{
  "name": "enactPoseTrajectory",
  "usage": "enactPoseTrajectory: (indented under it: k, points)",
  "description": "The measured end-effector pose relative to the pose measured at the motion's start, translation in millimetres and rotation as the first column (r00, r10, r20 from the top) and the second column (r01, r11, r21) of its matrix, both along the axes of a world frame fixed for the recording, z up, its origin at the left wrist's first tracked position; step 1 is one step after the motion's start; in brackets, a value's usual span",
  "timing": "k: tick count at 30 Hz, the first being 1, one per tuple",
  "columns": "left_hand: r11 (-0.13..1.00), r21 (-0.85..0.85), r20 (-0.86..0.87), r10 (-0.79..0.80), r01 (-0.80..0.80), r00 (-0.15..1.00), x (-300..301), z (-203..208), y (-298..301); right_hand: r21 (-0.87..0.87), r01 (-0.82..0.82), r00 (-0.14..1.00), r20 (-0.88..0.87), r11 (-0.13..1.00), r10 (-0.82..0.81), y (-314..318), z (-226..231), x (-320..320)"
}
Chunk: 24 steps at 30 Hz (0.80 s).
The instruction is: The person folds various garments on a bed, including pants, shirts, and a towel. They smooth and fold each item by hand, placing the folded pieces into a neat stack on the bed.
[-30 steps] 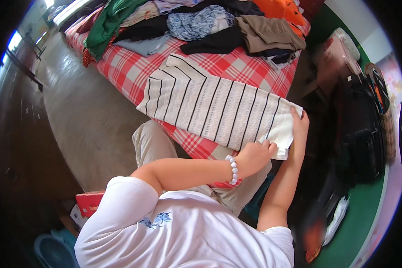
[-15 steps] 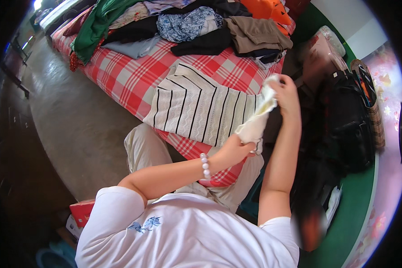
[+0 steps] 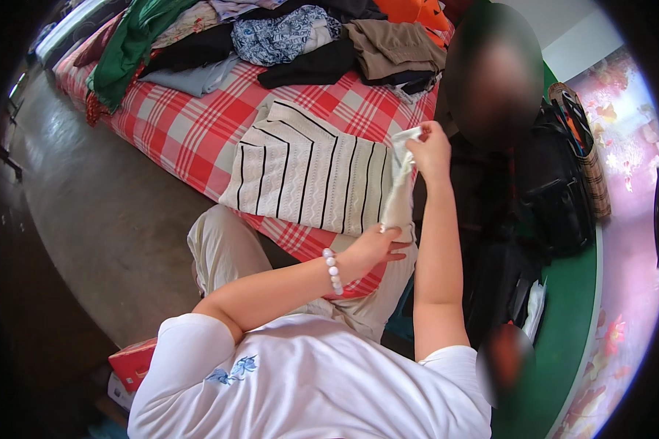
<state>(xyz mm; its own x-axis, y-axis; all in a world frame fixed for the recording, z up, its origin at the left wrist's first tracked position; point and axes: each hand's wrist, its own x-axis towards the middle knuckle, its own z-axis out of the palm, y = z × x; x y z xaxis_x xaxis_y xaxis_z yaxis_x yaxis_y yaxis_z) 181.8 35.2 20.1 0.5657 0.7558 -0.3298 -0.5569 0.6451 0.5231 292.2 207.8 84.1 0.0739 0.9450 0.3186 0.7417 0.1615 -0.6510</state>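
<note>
White knit with thin black stripes spreads out to the left of your hands: the striped knit garment (image 3: 307, 175) lies flat on the red-and-white checked bed (image 3: 172, 128), with its near end raised between your two grips. Your right hand (image 3: 432, 154) pinches the upper corner of that end, thumb against fingers, and holds it up off the cover. Your left hand (image 3: 368, 254), lower and nearer your body, has the opposite corner between thumb and forefinger, while its other fingers reach out loosely past the edge. The lifted strip of cloth runs between both hands, narrow and partly turned over. Just behind your left hand, a bracelet (image 3: 332, 271) of pale round beads circles your wrist. Beneath that hand are your light trousers (image 3: 227, 245), and behind it your white T-shirt (image 3: 315, 384). Beyond both hands, at the far side of the bed, clothes lie heaped: a green cloth (image 3: 130, 55) well to the left, a blue-patterned piece (image 3: 271, 36) nearer the middle, and a brown garment (image 3: 388, 47) ahead of your right hand. Off to the right of that hand stands a black bag (image 3: 556, 186), with a tan checked bag (image 3: 597, 186) just beside it.
</note>
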Motion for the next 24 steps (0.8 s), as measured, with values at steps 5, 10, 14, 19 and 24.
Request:
enactPoseTrajectory:
  k: [5,10,14,19,24]
  points:
    - [0.999,0.033,0.009,0.035,-0.035,0.999,7.3,-10.2,-10.1,0.038,-0.019,1.0,-0.023,0.999,0.02,-9.1,2.4,-11.8]
    - [0.981,-0.087,0.015,0.173,-0.171,0.985,-25.3,-14.7,-22.9,-0.083,-0.124,0.982,-0.152,0.989,0.11,-10.2,-25.8,-60.3]
    - [0.998,0.018,-0.203,-0.055,0.06,0.978,-70.9,-7.5,-35.2,-0.126,-0.13,0.946,-0.313,0.984,0.085,-6.2,-44.5,-40.6]
    - [0.622,0.494,-0.794,0.038,0.608,0.606,-76.4,28.1,-46.2,-0.053,0.068,0.963,-0.259,0.996,-0.08,-3.0,-93.0,50.2]
    - [0.233,0.6,-0.453,0.887,0.765,0.085,-1.3,-2.1,-35.3,-0.221,-0.194,0.854,-0.518,0.956,0.053,6.5,-107.0,47.0]
